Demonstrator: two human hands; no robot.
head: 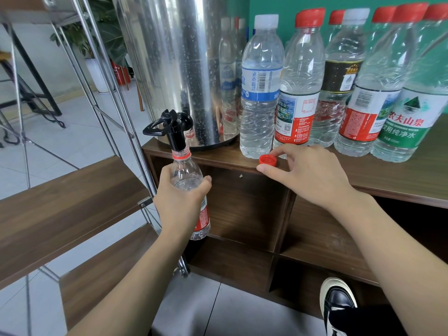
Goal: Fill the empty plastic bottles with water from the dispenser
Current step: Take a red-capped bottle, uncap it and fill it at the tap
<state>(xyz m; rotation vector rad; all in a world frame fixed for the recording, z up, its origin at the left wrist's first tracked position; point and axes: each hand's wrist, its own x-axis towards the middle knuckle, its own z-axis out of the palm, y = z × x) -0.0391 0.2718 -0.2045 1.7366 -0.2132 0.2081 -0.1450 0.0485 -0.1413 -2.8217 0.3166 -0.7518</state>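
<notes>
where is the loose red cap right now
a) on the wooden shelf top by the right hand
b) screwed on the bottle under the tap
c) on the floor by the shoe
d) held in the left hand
a: the red cap sits open side up at the edge of the wooden shelf top, with the right hand at it, while the left hand grips the uncapped bottle under the tap.

So your dispenser [179,69] sat on the left end of the bench [363,175], tap [173,128] sticking out past the front edge. You held the open bottle [188,180] in your left hand [180,200] right under that tap, neck touching the spout. The loose cap [267,160] lay on the bench near the front edge, your right hand [308,173] fingers [264,169] around it. Behind it, a row of capped bottles [339,88] ran rightward from the dispenser. Open cubbies [247,204] sat below the bench, a shelf rack [72,195] off to your left.
</notes>
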